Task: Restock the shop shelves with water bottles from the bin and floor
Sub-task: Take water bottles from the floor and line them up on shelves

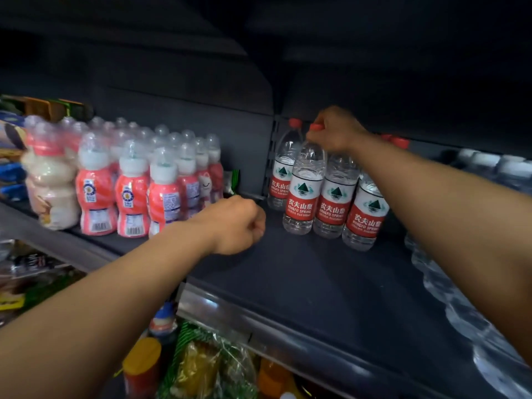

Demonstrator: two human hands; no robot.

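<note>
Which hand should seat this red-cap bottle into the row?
Right. The right hand already grips the cap end of the water bottle beside the other bottles on the shelf. The left hand is a fist over bare shelf, holding nothing visible.

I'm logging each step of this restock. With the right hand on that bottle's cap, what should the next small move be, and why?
Probably let go and draw the right hand back. The water bottle it pinches by the cap looks upright on the shelf, close beside the other bottles, so it seems placed. The left hand is curled and holds nothing.
</note>
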